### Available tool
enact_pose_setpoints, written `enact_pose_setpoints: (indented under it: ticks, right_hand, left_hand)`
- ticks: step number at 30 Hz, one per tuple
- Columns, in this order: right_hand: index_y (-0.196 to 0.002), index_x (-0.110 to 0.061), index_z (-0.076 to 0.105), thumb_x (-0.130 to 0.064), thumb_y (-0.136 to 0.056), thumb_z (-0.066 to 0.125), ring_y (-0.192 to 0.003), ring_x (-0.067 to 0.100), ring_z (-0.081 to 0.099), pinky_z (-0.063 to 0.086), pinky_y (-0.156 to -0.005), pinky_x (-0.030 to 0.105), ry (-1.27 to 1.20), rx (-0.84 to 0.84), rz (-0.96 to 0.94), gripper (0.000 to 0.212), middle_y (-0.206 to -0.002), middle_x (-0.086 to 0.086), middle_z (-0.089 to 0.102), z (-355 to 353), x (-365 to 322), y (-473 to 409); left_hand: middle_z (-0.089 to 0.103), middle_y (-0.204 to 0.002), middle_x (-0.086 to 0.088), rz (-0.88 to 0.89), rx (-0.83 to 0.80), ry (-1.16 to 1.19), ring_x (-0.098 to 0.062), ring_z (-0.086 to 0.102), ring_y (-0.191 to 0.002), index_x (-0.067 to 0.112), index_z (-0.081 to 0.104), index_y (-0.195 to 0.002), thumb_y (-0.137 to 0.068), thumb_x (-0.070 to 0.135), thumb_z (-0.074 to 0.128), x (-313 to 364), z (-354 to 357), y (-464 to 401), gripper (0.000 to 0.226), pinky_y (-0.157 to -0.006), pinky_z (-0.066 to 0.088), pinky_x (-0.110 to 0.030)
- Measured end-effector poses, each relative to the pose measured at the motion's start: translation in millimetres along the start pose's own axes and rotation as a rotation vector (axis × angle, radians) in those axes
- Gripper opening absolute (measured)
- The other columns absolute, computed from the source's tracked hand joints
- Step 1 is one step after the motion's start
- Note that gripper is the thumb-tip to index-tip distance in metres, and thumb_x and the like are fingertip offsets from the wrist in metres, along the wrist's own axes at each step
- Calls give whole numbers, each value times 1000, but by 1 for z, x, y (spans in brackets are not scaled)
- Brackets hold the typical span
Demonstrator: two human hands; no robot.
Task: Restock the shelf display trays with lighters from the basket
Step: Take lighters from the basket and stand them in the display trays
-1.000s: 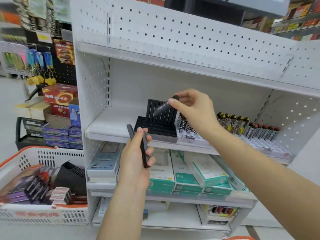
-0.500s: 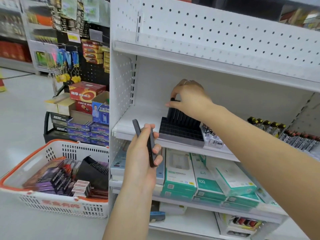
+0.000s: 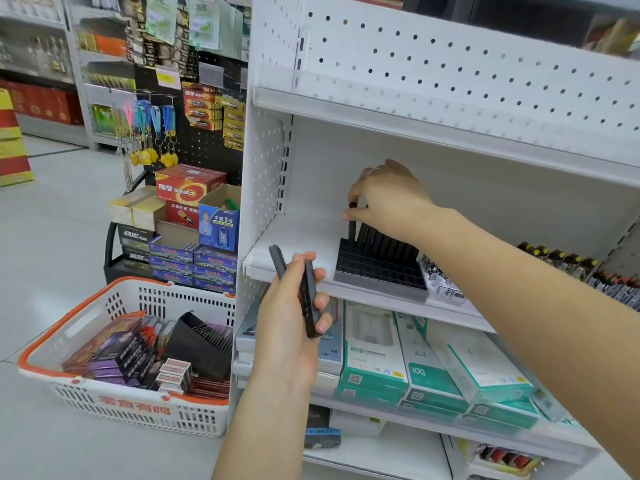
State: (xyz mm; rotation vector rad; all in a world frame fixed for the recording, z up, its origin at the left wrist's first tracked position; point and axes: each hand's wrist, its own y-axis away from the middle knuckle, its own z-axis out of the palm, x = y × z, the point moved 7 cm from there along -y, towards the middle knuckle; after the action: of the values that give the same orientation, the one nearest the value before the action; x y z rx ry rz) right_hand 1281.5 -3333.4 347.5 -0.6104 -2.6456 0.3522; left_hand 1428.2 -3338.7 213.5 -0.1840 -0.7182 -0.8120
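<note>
— From the head camera, what's the right hand (image 3: 388,199) doing up there?

— Its fingertips pinch the top end of one slim black lighter (image 3: 352,225), which stands upright with its lower end in the back left corner of the black display tray (image 3: 379,271) on the white shelf (image 3: 298,247). A row of the same dark lighters fills the back of that tray; the front slots look empty.

— And the left hand (image 3: 294,313)?

— Curled round two spare lighters (image 3: 306,296), held in front of the shelf edge, one sticking up past the fingers. So neither hand is free.

— How do you reckon they'll handle?

— Light, stiff little sticks, I'd say, and smooth, so probably a bit slippery. A pinch near the top end looks like the sensible hold, since the lower end has to drop straight into a narrow slot. Tilt it and I'd guess it catches on the grid or knocks its neighbours.

— Where's the rest of the stock?

— In the white basket (image 3: 138,407) with orange rim, on the floor to the left of the shelf unit. It holds boxed packs and another black tray; I can't make out loose lighters in it.

— Anything else close by?

— A white tray (image 3: 446,289) just beside the black one, and green boxes (image 3: 374,362) on the shelf below.
</note>
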Motion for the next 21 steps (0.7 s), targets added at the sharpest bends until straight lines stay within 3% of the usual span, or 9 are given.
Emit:
enact_pose_setpoints:
  ticks: [4, 7, 9, 10, 13, 15, 17, 21]
  right_hand:
    - [-110, -16, 69, -46, -96, 47, -114, 26, 48, 24, -107, 33, 104, 4, 57, 40, -123, 7, 58, 9, 9, 0]
    - [-129, -18, 58, -46, -97, 43, -133, 26, 34, 12, -115, 38, 63, -16, 84, 45, -144, 9, 44, 15, 14, 7]
    - [-139, -18, 47, -45, -98, 43, -138, 24, 30, 9, -117, 40, -29, 60, 66, 49, -148, 8, 40, 8, 10, 15]
    - [-136, -18, 50, -44, -98, 43, -134, 25, 37, 16, -115, 39, -100, 164, 34, 47, -143, 7, 47, -2, 4, 22]
    - [-111, -16, 67, -36, -96, 46, -99, 24, 60, 36, -95, 33, -303, 471, -155, 33, -105, 2, 69, -33, -21, 55]
    - [-103, -13, 69, -33, -93, 49, -85, 21, 62, 37, -100, 34, -297, 547, -365, 31, -89, 1, 69, -43, -44, 79]
    - [-106, -9, 70, -30, -90, 54, -85, 24, 63, 43, -98, 40, -288, 537, -564, 31, -91, 5, 68, -43, -63, 97]
    - [-103, -4, 72, -21, -89, 62, -81, 30, 63, 50, -77, 42, -264, 559, -770, 24, -93, 10, 69, -39, -79, 112]
  left_hand:
    - [63, -74, 0, -33, -48, 30, -8, 42, -47, 13, 67, -113, -93, 26, 53, -1, 7, 3, 27, -34, 29, -17]
    - [67, -76, -1, -45, -101, 4, -9, 43, -48, 15, 66, -116, -95, 31, 49, -3, 13, 6, 32, -35, 29, -18]
    - [68, -79, -2, -52, -107, -6, -9, 43, -48, 18, 65, -118, -97, 39, 43, -5, 15, 6, 37, -36, 29, -19]
    - [68, -80, -3, -54, -101, 0, -10, 44, -49, 19, 64, -119, -98, 43, 40, -6, 15, 6, 40, -36, 29, -19]
    - [64, -83, -6, -42, -71, 53, -11, 45, -51, 24, 58, -124, -99, 50, 33, -5, 16, 5, 44, -39, 30, -21]
    - [63, -81, -5, -41, -54, 85, -13, 47, -56, 25, 57, -126, -99, 53, 30, -6, 16, 3, 47, -43, 31, -23]
    - [63, -79, -2, -62, -60, 66, -15, 51, -66, 24, 59, -123, -99, 54, 26, -9, 16, 2, 51, -51, 32, -26]
    - [60, -90, -5, -80, -126, 19, -17, 52, -77, 21, 59, -118, -100, 51, 24, -15, 20, 5, 50, -58, 34, -30]
